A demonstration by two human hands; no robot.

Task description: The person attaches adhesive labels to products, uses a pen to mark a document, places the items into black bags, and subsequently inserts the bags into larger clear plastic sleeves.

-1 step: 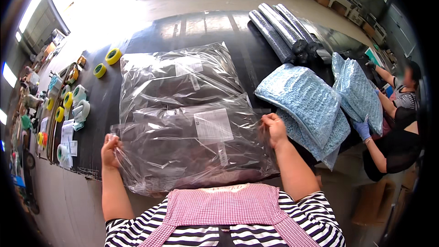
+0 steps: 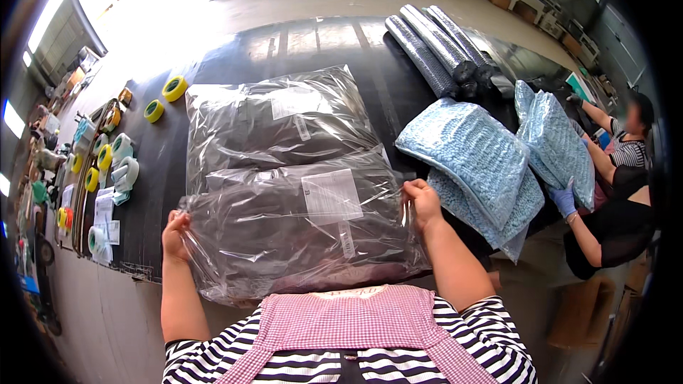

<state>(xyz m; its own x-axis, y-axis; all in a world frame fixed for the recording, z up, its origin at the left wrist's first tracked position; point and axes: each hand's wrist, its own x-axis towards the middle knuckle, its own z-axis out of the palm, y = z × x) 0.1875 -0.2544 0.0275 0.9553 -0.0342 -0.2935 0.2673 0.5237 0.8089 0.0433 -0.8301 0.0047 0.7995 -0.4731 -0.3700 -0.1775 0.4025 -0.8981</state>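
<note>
A clear plastic bag (image 2: 284, 249) with a printed white label lies in front of me on the table's near side. My left hand (image 2: 176, 236) pinches its left edge and my right hand (image 2: 422, 204) pinches its right edge, with the film pulled between them. Something dark shows through the film; whether it is contents or the black table I cannot tell. Just behind it, partly overlapped, lies a second clear plastic bag (image 2: 263, 121) with a similar label.
On the black table (image 2: 313, 39) stand yellow tape rolls (image 2: 174, 87) at the left. Silver bubble-wrap rolls (image 2: 441, 46) lie back right. Blue bagged textured bundles (image 2: 466, 160) are piled right of my hand. A co-worker's gloved hand (image 2: 563, 200) holds another blue bagged bundle (image 2: 562, 146).
My left hand has shifted slightly right and my right hand slightly left, bringing the bag's edges a little closer together. Both keep their hold.
</note>
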